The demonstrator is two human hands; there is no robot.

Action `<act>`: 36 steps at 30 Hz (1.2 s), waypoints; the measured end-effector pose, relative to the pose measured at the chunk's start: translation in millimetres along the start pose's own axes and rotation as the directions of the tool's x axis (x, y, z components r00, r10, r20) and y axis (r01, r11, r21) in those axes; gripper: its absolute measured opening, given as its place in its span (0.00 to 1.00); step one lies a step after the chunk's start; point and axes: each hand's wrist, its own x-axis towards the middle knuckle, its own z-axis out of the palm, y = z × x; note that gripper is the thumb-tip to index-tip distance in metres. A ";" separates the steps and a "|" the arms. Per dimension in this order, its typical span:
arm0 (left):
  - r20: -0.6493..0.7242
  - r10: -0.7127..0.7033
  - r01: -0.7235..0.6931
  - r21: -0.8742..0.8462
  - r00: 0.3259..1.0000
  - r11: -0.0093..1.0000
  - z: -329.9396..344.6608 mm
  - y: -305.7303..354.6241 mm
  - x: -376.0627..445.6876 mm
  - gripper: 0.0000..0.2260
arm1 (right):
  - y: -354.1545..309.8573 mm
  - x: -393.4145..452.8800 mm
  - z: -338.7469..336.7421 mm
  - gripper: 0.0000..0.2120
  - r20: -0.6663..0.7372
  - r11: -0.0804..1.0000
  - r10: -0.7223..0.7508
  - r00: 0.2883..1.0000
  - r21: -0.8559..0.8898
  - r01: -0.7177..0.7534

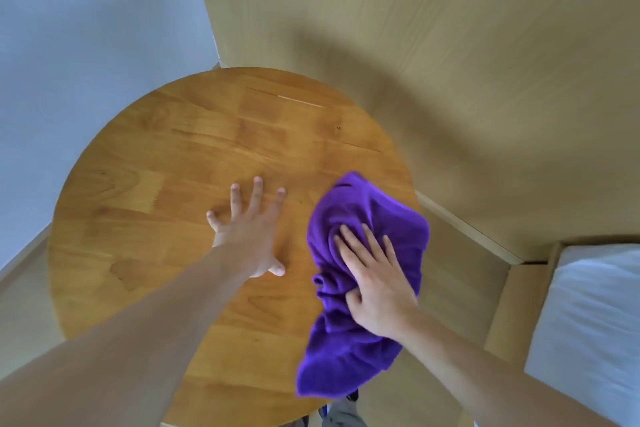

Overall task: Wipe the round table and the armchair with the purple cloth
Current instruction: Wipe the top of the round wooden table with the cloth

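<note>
Head view looks straight down on the round table [194,163], a wooden top that fills the middle of the frame. The left hand [247,236] lies flat on the wood near the centre, fingers straight and spread, holding nothing. The right hand [375,284] presses down on the purple cloth [349,350] with fingers extended across its bunched folds and the thumb tucked into the fabric at its left side. The cloth sits on the right part of the tabletop; its right border reaches the table's right edge and its lower corner hangs over the near rim. The far and left parts of the top are bare wood. The table's far rim stands close to a corner where a pale blue wall [86,45] meets a wood-grain panel [450,45]. A white cushion [595,315] lies at the right, well apart from the table.
</note>
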 end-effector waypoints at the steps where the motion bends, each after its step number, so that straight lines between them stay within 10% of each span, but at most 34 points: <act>1: -0.002 -0.004 0.004 0.007 1.000 1.000 -0.6 1.1 -0.5 0.64 | 12.5 -1.3 -1.3 0.44 0.011 0.999 -0.036 0.999 -0.008 0.036; 7: -0.009 -0.014 0.014 0.033 1.000 0.999 -1.9 3.0 -0.6 0.63 | -39.3 11.0 8.4 0.42 -0.128 0.790 0.587 0.799 0.305 -0.531; 13: -0.133 0.121 -0.112 0.078 0.984 0.991 25.9 -2.5 -32.9 0.42 | -25.9 -19.1 15.8 0.43 -0.031 0.995 -0.102 0.994 0.004 0.102; 15: -0.124 0.160 -0.149 0.093 0.979 0.984 45.4 -9.4 -53.4 0.47 | -5.9 -19.2 15.7 0.42 -0.106 0.993 0.087 0.990 0.083 -0.079; 19: 0.007 0.138 -0.138 0.129 0.990 0.982 60.4 -10.1 -64.1 0.69 | -60.6 -13.9 22.0 0.41 -0.135 0.755 0.631 0.764 0.332 -0.565; 23: 0.002 0.130 -0.130 0.098 0.991 0.987 61.8 -6.1 -62.2 0.71 | -80.3 -38.0 29.1 0.41 -0.014 0.994 0.103 0.995 0.046 -0.102; 26: -0.013 0.128 -0.127 0.058 0.992 0.990 62.4 -6.4 -63.2 0.70 | -26.2 -28.0 19.1 0.42 0.054 0.949 -0.309 0.950 -0.048 0.311; 29: -0.020 0.124 -0.123 0.056 0.992 0.991 62.8 -6.7 -63.4 0.71 | -7.7 -14.3 16.7 0.39 -0.112 0.998 0.025 0.993 0.057 -0.019; 32: -0.021 0.118 -0.117 0.053 0.993 0.992 62.4 -8.1 -64.6 0.71 | -68.8 -11.0 21.8 0.39 -0.164 0.833 0.538 0.827 0.251 -0.492; 34: -0.023 0.130 -0.129 0.036 0.991 0.991 63.4 -9.4 -65.4 0.70 | -106.4 -20.4 28.0 0.41 -0.090 0.870 0.475 0.875 0.202 -0.451; 36: -0.027 0.153 -0.153 0.011 0.988 0.988 63.5 -12.4 -66.6 0.67 | -108.9 -31.3 35.0 0.40 0.001 0.999 0.037 0.999 0.004 -0.037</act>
